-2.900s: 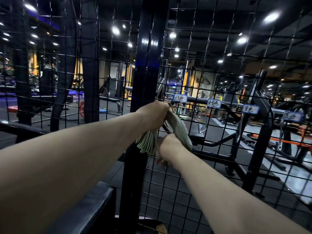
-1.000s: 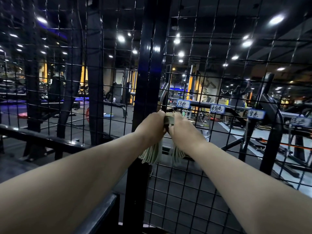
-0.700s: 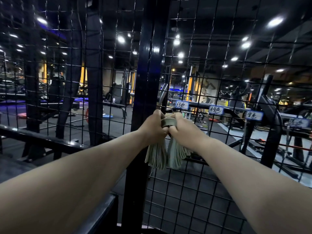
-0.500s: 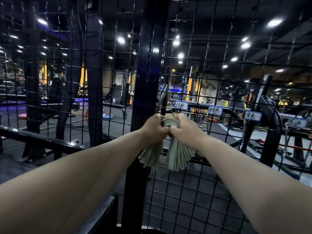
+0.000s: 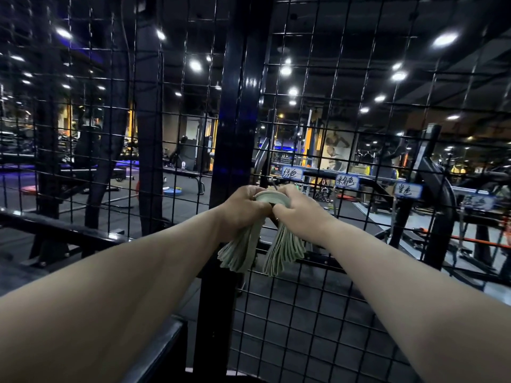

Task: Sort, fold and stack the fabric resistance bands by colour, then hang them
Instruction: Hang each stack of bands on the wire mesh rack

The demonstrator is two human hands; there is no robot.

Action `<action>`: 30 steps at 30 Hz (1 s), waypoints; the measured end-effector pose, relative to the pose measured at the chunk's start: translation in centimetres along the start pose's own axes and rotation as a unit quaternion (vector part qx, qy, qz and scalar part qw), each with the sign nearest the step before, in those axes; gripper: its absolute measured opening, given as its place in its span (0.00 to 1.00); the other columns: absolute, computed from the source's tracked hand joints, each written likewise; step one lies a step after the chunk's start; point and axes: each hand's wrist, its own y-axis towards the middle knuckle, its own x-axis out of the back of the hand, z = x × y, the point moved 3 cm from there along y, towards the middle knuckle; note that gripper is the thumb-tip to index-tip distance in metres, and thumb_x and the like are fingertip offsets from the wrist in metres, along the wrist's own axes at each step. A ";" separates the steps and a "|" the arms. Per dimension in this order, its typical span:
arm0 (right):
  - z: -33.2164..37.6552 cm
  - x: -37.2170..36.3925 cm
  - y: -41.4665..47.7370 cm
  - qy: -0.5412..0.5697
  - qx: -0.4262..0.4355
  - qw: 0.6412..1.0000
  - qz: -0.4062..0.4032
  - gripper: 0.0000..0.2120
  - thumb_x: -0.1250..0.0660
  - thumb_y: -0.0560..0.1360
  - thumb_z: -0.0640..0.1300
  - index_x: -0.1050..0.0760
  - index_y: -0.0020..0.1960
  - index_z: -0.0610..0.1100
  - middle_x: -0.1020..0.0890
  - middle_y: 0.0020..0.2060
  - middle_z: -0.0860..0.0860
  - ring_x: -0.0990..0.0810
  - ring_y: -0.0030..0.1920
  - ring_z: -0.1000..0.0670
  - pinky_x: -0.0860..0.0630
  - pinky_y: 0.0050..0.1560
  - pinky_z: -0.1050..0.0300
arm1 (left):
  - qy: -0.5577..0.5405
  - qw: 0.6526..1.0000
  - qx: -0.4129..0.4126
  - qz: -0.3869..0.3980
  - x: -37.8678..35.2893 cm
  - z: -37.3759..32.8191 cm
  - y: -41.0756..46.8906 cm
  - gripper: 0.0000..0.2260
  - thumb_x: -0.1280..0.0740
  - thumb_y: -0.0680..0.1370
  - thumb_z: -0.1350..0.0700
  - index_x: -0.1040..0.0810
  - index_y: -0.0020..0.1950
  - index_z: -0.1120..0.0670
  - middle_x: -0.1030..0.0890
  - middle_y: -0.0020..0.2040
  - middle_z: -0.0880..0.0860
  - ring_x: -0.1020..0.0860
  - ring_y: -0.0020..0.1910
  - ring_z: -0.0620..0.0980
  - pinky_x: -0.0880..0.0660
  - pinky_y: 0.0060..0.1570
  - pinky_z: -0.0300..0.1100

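Observation:
A folded stack of pale green fabric bands (image 5: 282,250) is draped over a hook on the black wire grid (image 5: 318,286), its two halves hanging down. My left hand (image 5: 243,208) grips the left half near the top. My right hand (image 5: 298,208) grips the right half beside it, the two hands touching. The hook itself is mostly hidden by my fingers. A small handwritten label (image 5: 291,173) is fixed to the grid just above and right of the bands.
Further labels (image 5: 347,182) (image 5: 407,190) sit along the grid to the right. A thick black post (image 5: 235,134) stands just left of my hands. A black rail (image 5: 69,230) runs at the lower left. Gym machines show behind the mesh.
My right hand came up from under the bands to grip them beside my left. The bands now hang in two spread halves, and both hands have shifted slightly upward.

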 end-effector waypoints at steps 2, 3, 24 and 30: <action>-0.3 0.0 0.2 0.011 -0.008 1.000 -0.001 0.13 0.42 0.78 0.51 0.32 0.62 0.54 0.26 0.53 0.48 0.22 0.46 0.48 0.27 0.43 0.54 | 0.011 1.000 0.007 -0.001 0.2 -0.2 0.0 0.12 0.29 0.69 0.63 0.18 0.53 0.60 0.20 0.40 0.58 0.25 0.36 0.52 0.28 0.37 0.42; -0.5 0.0 0.3 0.016 -0.012 1.000 -0.002 0.12 0.41 0.78 0.51 0.31 0.61 0.55 0.29 0.54 0.48 0.23 0.47 0.47 0.27 0.44 0.54 | 0.015 1.000 0.010 -0.003 0.3 -0.4 0.0 0.15 0.29 0.68 0.63 0.19 0.54 0.61 0.20 0.40 0.58 0.24 0.36 0.51 0.27 0.37 0.42; -0.8 -0.8 0.1 -0.018 0.019 0.999 -0.041 0.09 0.41 0.79 0.48 0.34 0.58 0.48 0.27 0.50 0.49 0.25 0.46 0.49 0.28 0.41 0.53 | 0.173 0.982 -0.047 -0.063 -0.4 -2.2 0.2 0.09 0.30 0.70 0.67 0.20 0.45 0.55 0.16 0.44 0.59 0.21 0.39 0.50 0.21 0.41 0.45; -0.5 -0.4 -0.5 -0.103 0.021 0.994 -0.021 0.16 0.41 0.78 0.49 0.39 0.63 0.50 0.25 0.50 0.48 0.23 0.47 0.45 0.23 0.46 0.45 | 0.202 0.978 -0.036 -0.043 -0.4 -2.7 0.2 0.10 0.29 0.70 0.67 0.19 0.50 0.59 0.18 0.41 0.55 0.22 0.37 0.47 0.24 0.36 0.38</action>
